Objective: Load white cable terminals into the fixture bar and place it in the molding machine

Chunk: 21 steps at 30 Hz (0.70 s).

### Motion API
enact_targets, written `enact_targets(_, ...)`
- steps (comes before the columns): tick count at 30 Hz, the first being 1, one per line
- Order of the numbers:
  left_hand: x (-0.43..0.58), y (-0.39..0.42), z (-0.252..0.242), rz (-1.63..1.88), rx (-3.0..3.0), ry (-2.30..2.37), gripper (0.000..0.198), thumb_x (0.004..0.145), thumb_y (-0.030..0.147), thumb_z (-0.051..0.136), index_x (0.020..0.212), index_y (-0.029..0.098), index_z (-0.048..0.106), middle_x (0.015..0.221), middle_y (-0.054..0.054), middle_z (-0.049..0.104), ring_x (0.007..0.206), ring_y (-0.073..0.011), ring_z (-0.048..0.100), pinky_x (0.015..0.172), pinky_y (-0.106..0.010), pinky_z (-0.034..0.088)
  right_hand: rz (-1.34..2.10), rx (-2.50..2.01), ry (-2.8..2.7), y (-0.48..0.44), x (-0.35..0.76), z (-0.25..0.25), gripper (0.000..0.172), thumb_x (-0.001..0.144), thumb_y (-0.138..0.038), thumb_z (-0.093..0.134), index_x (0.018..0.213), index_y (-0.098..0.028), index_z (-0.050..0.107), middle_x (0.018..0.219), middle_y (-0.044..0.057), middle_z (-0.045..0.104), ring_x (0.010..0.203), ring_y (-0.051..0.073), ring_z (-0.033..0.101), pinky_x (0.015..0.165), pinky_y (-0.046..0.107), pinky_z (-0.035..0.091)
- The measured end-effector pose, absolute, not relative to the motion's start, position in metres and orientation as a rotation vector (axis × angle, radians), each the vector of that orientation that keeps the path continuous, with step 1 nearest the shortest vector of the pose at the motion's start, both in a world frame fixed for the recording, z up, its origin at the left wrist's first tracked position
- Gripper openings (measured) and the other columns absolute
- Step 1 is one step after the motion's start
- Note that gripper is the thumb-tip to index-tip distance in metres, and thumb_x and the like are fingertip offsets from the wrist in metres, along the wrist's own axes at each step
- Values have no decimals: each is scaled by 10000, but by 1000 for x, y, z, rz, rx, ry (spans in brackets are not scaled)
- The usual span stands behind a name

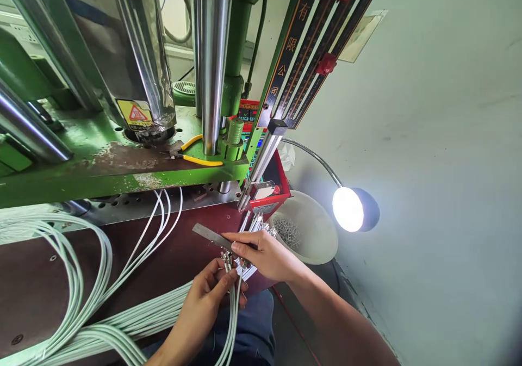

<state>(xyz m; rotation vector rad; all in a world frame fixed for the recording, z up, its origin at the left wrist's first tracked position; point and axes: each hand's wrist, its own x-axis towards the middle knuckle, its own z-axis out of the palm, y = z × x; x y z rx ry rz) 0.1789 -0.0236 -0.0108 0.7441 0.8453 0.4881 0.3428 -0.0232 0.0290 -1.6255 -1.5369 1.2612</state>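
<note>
Your left hand [210,289] pinches slim white metal-tipped cables [234,317] in front of the green steel press [196,177]; your right hand [267,254] clamps a flat grey metal strip [209,234] there. Cables look light, springy: hold below the tips [225,256]. Strip looks stiff.

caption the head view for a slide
Left hand holding white cables, right hand holding a flat metal strip, near a green machine.

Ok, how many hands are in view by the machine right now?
2. The left hand holds white cables near their metal ends; the right hand grips a flat metal strip close to those ends. No other hands show.
</note>
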Motion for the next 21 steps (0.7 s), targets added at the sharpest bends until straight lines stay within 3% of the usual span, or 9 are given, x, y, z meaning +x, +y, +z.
enact_targets(3, 175, -24, -11, 502, 710, 851, 328, 660, 469, 765, 713, 185, 609, 692, -7, 626, 620, -144, 579, 626, -260, 458, 1272, -1663, -1557, -22, 347, 31, 388, 927, -296, 518, 1282, -181, 623, 1094, 29, 727, 972, 210, 677, 848, 318, 530)
enact_targets(6, 174, -23, -12, 487, 746, 841, 316, 717, 476, 717, 721, 172, 631, 702, -15, 621, 632, -131, 563, 629, -242, 444, 1282, -1640, -1545, -21, 347, 32, 379, 924, -285, 525, 1272, -178, 630, 1136, 28, 712, 1022, 198, 664, 906, 300, 505)
enact_targets(9, 174, -21, -11, 499, 765, 835, 325, 746, 481, 689, 705, 165, 626, 653, -5, 602, 583, -107, 522, 592, -221, 414, 1276, -1636, -1544, -20, 347, 32, 368, 916, -294, 537, 1248, -182, 650, 1142, 28, 709, 997, 195, 667, 884, 293, 509)
enact_targets(14, 175, -22, -8, 501, 813, 796, 325, 749, 465, 693, 665, 166, 597, 558, 21, 581, 450, -73, 453, 516, -212, 360, 1323, -1629, -1510, -20, 350, 30, 387, 912, -308, 542, 1264, -182, 641, 990, 31, 746, 858, 179, 684, 746, 270, 526)
enact_targets(21, 176, -22, -1, 511, 925, 857, 390, 711, 514, 708, 574, 174, 573, 501, 26, 561, 398, -88, 449, 483, -239, 338, 1292, -1620, -1543, -21, 349, 30, 385, 910, -299, 541, 1263, -184, 642, 915, 17, 742, 818, 166, 671, 729, 265, 527)
